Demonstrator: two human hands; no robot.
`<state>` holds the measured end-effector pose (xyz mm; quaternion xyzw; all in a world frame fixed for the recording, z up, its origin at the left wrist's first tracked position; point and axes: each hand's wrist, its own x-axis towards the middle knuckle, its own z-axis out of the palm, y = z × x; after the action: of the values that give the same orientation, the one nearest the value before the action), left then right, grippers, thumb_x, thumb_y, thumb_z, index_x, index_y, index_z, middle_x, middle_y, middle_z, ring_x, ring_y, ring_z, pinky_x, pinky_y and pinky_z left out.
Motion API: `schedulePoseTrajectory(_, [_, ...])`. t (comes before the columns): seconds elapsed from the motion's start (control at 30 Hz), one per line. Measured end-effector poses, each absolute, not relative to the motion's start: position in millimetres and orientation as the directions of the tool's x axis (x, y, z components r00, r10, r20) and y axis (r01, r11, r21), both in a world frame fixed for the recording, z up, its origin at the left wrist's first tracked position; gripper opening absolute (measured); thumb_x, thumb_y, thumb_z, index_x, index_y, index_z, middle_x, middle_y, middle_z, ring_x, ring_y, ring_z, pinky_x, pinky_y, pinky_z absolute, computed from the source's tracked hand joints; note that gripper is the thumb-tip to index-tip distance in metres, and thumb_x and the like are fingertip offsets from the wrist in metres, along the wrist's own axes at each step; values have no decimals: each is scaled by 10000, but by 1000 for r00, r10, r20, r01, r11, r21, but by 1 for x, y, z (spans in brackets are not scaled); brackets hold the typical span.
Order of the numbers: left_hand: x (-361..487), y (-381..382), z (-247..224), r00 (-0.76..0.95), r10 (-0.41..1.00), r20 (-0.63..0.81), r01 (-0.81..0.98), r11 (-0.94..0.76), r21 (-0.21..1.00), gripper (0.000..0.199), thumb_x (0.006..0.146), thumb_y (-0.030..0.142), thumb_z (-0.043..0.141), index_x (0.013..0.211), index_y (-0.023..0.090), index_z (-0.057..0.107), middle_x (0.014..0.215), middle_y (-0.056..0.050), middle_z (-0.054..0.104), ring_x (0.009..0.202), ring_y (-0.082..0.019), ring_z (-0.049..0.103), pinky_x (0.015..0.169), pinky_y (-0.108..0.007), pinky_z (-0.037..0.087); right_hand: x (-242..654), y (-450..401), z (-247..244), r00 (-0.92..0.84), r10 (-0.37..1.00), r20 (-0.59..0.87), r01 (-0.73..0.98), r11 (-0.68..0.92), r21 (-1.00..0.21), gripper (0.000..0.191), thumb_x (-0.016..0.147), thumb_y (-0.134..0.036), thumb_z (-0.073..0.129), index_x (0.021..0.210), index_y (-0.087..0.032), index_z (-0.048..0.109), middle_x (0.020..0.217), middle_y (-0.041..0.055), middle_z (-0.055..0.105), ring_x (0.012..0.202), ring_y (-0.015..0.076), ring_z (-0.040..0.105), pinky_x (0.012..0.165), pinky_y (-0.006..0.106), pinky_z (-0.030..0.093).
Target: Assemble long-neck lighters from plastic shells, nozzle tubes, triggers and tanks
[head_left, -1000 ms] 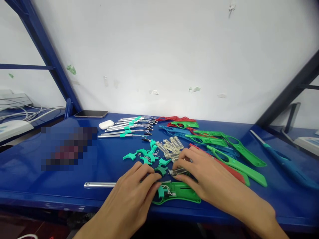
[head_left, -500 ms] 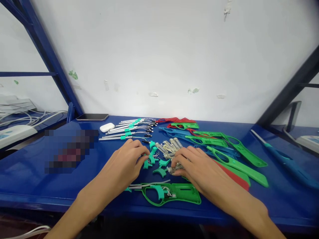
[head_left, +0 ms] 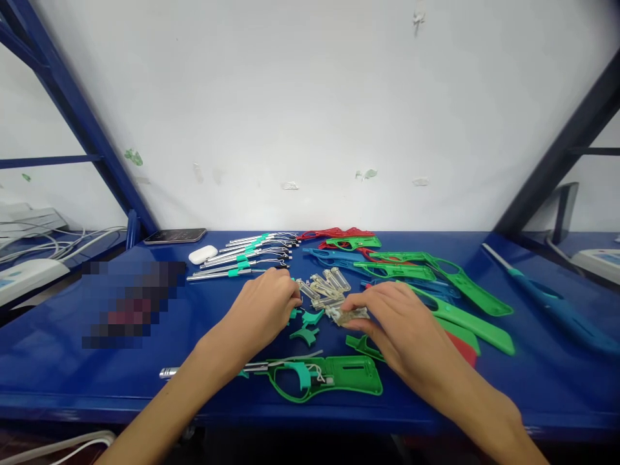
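My left hand (head_left: 271,298) is closed in a pinch at the left side of the parts pile; whatever its fingertips hold is hidden. Between the thumb and fingers of my right hand (head_left: 394,316) lies a clear plastic fuel tank (head_left: 355,315). More clear fuel tanks (head_left: 336,279) are heaped between the hands. Teal triggers (head_left: 305,334) lie loose just in front of them. Nearest me, an opened green lighter shell (head_left: 356,374) holds a metal tube, wires and a teal trigger. Part of another green shell (head_left: 363,345) shows under my right hand.
Metal lighter tubes with wires (head_left: 242,265) lie in a row at the back left, near a white case (head_left: 203,254) and a phone (head_left: 175,236). Green shells (head_left: 477,294), blue and red ones spread rightward. A blue lighter (head_left: 557,310) lies far right. Blue frame posts flank the table.
My left hand has moved right and its fingers have drawn together over the small parts. My right hand has shifted slightly, with a clear tank now showing in its grasp. The view has tilted a little.
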<state>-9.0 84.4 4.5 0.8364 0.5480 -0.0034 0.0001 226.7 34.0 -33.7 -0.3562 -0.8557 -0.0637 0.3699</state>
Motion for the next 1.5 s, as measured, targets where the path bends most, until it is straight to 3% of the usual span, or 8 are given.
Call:
schedulePoseTrajectory(0.1, [-7,89,4,374,925,-62,926,-376,-26,359,1036,375,684,1336,185,635,1338,-107,662,1114,-255,696,939,-470,612,227,34,-36,-464,565,682,650,741,-171,61,1110,-276,548,1101,-233,590,1005,-10,773,877,197,648,866,341,398])
schedulePoseTrajectory(0.5, [4,84,10,344,934,-92,939,-344,19,381,1029,381,695,1348,183,630,1342,-108,658,1122,-263,695,936,-474,614,227,33,-39,-442,561,700,644,741,-188,76,1109,-296,546,1096,-235,588,998,-20,759,886,191,608,880,337,386])
schedulePoseTrajectory(0.63, [-3,79,9,364,930,48,920,-367,136,146,1058,257,609,1091,144,696,1094,-88,720,979,-244,704,869,-432,588,227,32,-39,-440,572,693,651,734,-193,56,1103,-290,561,1093,-239,580,1007,-24,756,896,195,614,884,345,390])
schedulePoseTrajectory(0.73, [-11,76,11,359,917,174,876,-395,278,181,1044,193,545,925,175,680,870,-51,718,796,-227,678,739,-371,521,227,31,-39,-436,584,684,653,729,-205,37,1099,-278,570,1107,-243,579,1025,-26,757,908,196,620,889,352,394])
schedulePoseTrajectory(1.0, [-16,51,21,245,893,378,645,-441,624,250,1040,401,570,1000,242,760,871,-8,750,712,-164,651,618,-269,494,228,29,-41,-428,600,676,680,707,-197,161,1096,-304,582,1250,-257,586,1076,5,747,950,211,634,883,381,415])
schedulePoseTrajectory(1.2, [-2,40,18,204,943,262,195,-301,933,241,955,427,693,940,188,716,621,24,643,536,-117,572,471,-199,417,226,24,-40,-372,543,752,651,731,-205,137,1061,-257,651,1193,-255,616,1053,26,736,942,203,679,846,367,462])
schedulePoseTrajectory(1.4, [7,45,4,253,954,162,74,-186,980,330,914,485,706,985,167,655,841,-66,758,556,-158,675,374,-196,408,223,20,-35,-316,527,789,622,743,-247,128,1039,-218,668,1151,-267,627,995,-3,779,889,199,720,863,362,511])
schedulePoseTrajectory(1.5, [8,44,1,276,950,147,81,-176,981,322,923,474,706,967,156,676,743,-39,726,524,-121,604,418,-190,404,223,21,-35,-310,502,807,622,750,-227,134,1032,-206,674,1147,-265,638,965,-6,800,867,210,737,883,380,528])
